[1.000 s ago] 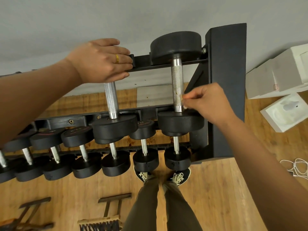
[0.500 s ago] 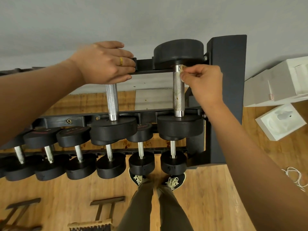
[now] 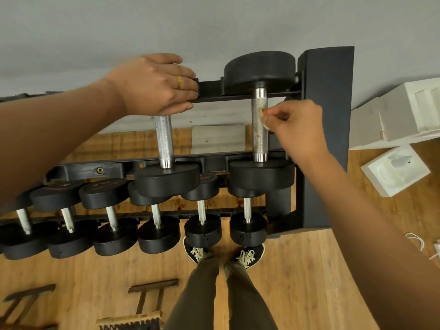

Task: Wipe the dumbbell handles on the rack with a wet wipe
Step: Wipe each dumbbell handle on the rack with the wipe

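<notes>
Two big black dumbbells lie on the top shelf of the black rack (image 3: 326, 129). My right hand (image 3: 295, 125) pinches a small folded wet wipe (image 3: 262, 114) against the upper part of the right dumbbell's knurled steel handle (image 3: 259, 136). My left hand (image 3: 154, 84) lies closed over the far head of the left dumbbell, whose handle (image 3: 163, 141) shows below it; that head is hidden under the hand. A row of several smaller dumbbells (image 3: 157, 225) fills the lower shelf.
White foam packing boxes (image 3: 395, 170) stand on the wooden floor to the right of the rack, with a white cable (image 3: 416, 241) nearby. My shoes (image 3: 223, 253) are just in front of the rack. Wooden stands (image 3: 152, 298) lie at the lower left.
My right hand with the wipe slid from the handle's near end up to its far end, and has now come partway back down. The left hand stayed on the left dumbbell.
</notes>
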The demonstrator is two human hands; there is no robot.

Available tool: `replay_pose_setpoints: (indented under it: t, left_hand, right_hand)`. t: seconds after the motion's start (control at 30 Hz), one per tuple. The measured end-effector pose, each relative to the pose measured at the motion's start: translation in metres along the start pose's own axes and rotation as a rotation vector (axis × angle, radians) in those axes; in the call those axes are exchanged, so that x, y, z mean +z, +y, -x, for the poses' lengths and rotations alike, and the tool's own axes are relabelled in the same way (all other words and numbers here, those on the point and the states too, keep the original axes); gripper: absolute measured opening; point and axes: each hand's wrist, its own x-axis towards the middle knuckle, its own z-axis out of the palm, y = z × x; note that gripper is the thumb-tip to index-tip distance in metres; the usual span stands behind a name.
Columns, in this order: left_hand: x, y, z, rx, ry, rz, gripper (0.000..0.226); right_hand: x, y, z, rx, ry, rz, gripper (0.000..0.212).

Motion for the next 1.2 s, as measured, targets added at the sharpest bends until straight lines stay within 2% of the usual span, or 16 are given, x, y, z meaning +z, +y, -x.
replay_pose_setpoints:
  t: [0.1, 0.27, 0.33, 0.5, 0.77, 0.83, 0.97, 1.07, 1.2]
  left_hand:
    - [0.001, 0.000, -0.001, -0.003, -0.009, 0.001, 0.041]
    - [0.000, 0.001, 0.000, -0.032, -0.003, 0.018, 0.042]
    - [0.001, 0.001, -0.001, -0.034, 0.007, 0.019, 0.042]
    - [0.002, 0.000, 0.002, -0.031, 0.002, 0.023, 0.044]
    - [0.004, 0.000, 0.002, -0.045, -0.015, 0.009, 0.048]
    - [0.003, 0.002, 0.000, -0.072, -0.011, 0.010, 0.049]
    - [0.001, 0.014, 0.000, -0.199, -0.006, 0.003, 0.047]
    - [0.006, 0.030, -0.001, -0.359, 0.029, -0.036, 0.045]
    - [0.008, 0.034, -0.003, -0.397, 0.098, -0.083, 0.038]
  right_hand:
    - [-0.003, -0.001, 0.004, 0.011, -0.052, 0.043, 0.009]
    - [-0.009, 0.007, 0.040, 0.071, -0.273, 0.124, 0.010]
    - [-0.008, 0.006, 0.036, 0.074, -0.273, 0.124, 0.007]
    - [-0.002, -0.002, 0.016, 0.083, -0.100, 0.081, 0.006]
    - [-0.004, 0.011, 0.042, 0.140, -0.183, 0.133, 0.008]
    - [-0.003, 0.007, 0.037, 0.086, -0.172, 0.160, 0.008]
    - [-0.007, 0.004, 0.022, -0.083, 0.008, 0.146, 0.013]
    - [-0.015, 0.004, 0.001, -0.323, 0.076, 0.227, 0.017]
    - [-0.020, 0.017, -0.019, -0.694, 0.036, 0.383, 0.032]
